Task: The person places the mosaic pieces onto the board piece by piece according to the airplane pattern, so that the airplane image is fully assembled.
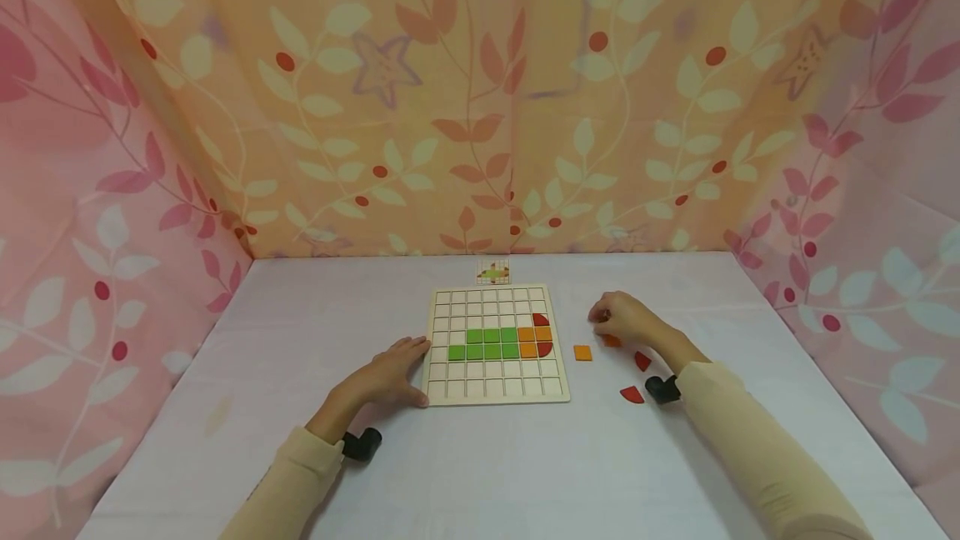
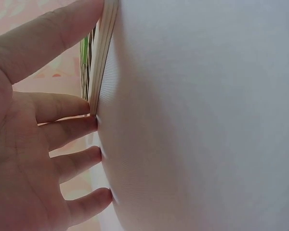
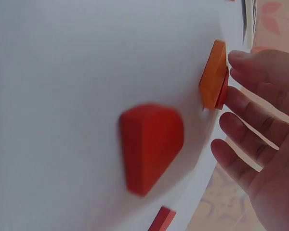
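A square wooden grid board (image 1: 495, 388) lies on the table, with green square tiles (image 1: 491, 343), orange squares (image 1: 528, 342) and red quarter-round pieces (image 1: 544, 350) in its cells. My left hand (image 1: 390, 372) is spread at the board's left edge, thumb and index finger touching it and the other fingertips on the cloth. My right hand (image 1: 626, 319) reaches down to the right of the board. Its fingertips are beside an orange square tile (image 3: 214, 76) and a red piece (image 3: 223, 90) behind it. Nothing shows between thumb and index finger.
A small pattern card (image 1: 492, 272) lies behind the board. One loose orange square (image 1: 582, 353) is right of the board, with red quarter-round pieces (image 1: 632, 395) nearer the front. White cloth (image 1: 480, 473) covers the table; patterned curtains (image 1: 480, 107) stand around it.
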The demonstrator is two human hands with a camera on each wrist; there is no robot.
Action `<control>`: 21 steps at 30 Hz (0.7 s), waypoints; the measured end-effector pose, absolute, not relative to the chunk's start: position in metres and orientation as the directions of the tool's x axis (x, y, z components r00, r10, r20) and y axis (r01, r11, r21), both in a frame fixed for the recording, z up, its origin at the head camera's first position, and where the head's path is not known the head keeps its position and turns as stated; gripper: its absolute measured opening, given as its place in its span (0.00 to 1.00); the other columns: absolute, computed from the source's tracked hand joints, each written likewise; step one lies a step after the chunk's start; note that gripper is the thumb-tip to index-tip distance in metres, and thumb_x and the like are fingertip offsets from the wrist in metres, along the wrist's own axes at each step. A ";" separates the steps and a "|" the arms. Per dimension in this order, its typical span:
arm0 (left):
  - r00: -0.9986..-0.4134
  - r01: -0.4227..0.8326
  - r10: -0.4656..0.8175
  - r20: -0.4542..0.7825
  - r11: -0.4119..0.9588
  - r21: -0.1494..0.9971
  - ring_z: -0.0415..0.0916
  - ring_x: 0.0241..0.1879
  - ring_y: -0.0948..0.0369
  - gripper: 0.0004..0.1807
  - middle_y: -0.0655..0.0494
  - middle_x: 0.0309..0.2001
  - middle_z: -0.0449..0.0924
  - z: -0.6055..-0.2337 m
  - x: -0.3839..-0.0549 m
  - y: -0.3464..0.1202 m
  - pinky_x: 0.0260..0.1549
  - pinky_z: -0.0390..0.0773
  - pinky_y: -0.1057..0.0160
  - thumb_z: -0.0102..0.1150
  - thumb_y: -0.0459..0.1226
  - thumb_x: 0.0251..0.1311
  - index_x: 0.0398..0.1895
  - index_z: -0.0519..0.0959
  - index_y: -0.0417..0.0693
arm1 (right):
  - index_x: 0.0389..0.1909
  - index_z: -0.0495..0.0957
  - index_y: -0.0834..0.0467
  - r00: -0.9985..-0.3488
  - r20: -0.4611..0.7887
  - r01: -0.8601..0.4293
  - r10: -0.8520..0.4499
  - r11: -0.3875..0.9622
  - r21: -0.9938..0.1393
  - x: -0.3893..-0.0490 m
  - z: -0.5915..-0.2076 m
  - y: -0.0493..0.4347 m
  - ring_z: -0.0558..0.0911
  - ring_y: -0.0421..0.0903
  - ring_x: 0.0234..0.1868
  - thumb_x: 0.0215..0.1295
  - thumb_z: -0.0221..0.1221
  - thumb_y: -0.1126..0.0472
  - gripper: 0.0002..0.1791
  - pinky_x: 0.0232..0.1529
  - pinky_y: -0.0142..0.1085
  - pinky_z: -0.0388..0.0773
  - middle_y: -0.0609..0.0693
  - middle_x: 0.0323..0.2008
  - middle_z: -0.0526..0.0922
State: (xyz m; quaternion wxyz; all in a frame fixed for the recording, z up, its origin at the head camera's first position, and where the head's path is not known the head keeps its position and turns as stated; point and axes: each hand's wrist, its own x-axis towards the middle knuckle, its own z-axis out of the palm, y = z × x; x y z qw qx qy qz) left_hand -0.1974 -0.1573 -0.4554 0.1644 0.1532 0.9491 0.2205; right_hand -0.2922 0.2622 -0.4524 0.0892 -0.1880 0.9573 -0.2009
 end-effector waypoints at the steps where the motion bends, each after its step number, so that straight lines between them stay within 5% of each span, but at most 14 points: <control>1: -0.899 0.219 0.364 -0.244 0.855 0.469 0.48 0.76 0.42 0.51 0.43 0.75 0.56 -0.456 -0.197 -0.157 0.69 0.54 0.35 0.76 0.41 0.45 0.72 0.60 0.37 | 0.39 0.85 0.63 -0.911 -0.088 -0.335 -0.403 0.847 -0.413 -0.292 -0.452 0.264 0.77 0.47 0.37 0.57 0.65 0.63 0.10 0.49 0.47 0.79 0.51 0.34 0.82; 21: -0.899 0.225 0.366 -0.239 0.857 0.463 0.48 0.76 0.42 0.52 0.43 0.75 0.57 -0.457 -0.198 -0.157 0.69 0.54 0.35 0.76 0.42 0.45 0.73 0.60 0.38 | 0.41 0.84 0.62 -0.928 -0.169 -0.243 -0.333 0.882 -0.404 -0.293 -0.452 0.282 0.75 0.48 0.36 0.58 0.64 0.64 0.10 0.42 0.41 0.78 0.52 0.34 0.80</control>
